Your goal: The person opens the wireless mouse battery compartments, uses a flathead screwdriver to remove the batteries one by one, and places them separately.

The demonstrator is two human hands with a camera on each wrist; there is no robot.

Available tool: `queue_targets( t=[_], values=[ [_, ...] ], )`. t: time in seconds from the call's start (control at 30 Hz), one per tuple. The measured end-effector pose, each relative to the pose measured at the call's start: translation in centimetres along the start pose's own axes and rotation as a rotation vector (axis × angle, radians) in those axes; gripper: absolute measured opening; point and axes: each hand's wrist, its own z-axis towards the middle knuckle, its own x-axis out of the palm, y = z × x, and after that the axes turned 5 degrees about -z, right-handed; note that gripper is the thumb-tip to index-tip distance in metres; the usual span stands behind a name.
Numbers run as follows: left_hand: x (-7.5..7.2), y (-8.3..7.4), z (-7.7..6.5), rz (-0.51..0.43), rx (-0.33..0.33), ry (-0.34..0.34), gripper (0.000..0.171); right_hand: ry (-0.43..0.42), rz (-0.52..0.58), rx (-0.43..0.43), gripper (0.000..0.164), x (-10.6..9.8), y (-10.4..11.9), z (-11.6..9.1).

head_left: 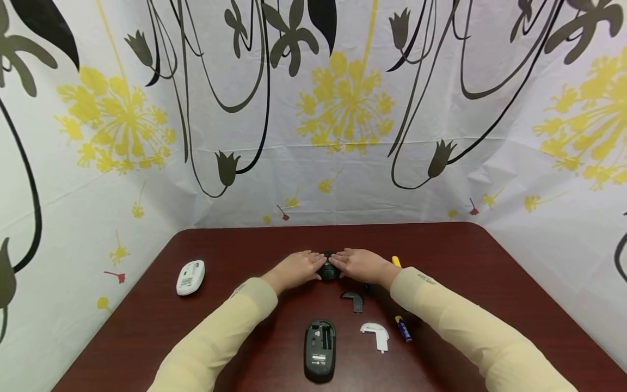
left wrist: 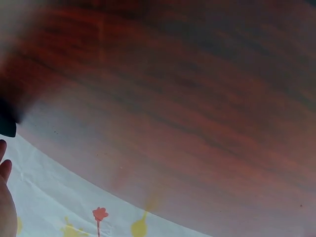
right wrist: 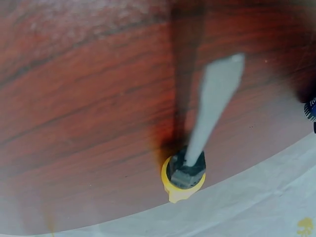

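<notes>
Both hands meet at the far middle of the table around a small dark rounded object (head_left: 329,268), whose exact kind is hidden by the fingers. My left hand (head_left: 300,267) touches its left side with fingers extended; my right hand (head_left: 363,265) lies against its right side the same way. Fingertips (left wrist: 5,170) of the left hand show at the edge of the left wrist view, close to a dark edge. Near the right wrist, a flat-blade screwdriver (right wrist: 212,103) with a yellow-and-black handle appears in the right wrist view.
A black computer mouse (head_left: 320,354) lies underside up, its battery compartment uncovered. Beside it are a white cover (head_left: 376,334), a grey cover (head_left: 356,301) and a blue battery (head_left: 404,329). A white mouse (head_left: 190,277) lies at the left. Patterned cloth (head_left: 333,185) borders the table (head_left: 235,242).
</notes>
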Motion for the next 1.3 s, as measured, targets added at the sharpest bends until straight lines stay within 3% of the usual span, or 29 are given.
queue_targets(
  t=[0.3,0.53,0.77,0.87,1.13,1.3],
  values=[
    [0.1,0.1,-0.1,-0.003,-0.006,-0.048,0.049,-0.005,0.01,0.033,0.053,-0.1,-0.1,-0.2],
    [-0.1,0.3,-0.4,-0.091,0.003,-0.171,0.043,0.0,0.065,0.085,0.053,-0.4,-0.1,-0.2],
    [-0.5,0.1,-0.7,-0.175,-0.006,-0.298,0.041,-0.048,0.136,0.154,0.05,-1.4,-0.2,0.0],
    [-0.8,0.0,-0.8,-0.239,-0.027,-0.346,0.041,-0.081,0.225,0.203,0.047,-2.2,-0.4,0.1],
    [-1.8,-0.4,-1.0,-0.556,-0.147,-0.388,0.038,-0.18,0.535,0.315,0.043,-3.8,-0.7,0.2],
    [-2.3,-0.8,-1.0,-0.701,-0.201,-0.444,0.037,-0.137,0.794,0.366,0.032,-4.7,-0.9,0.3]
  ],
)
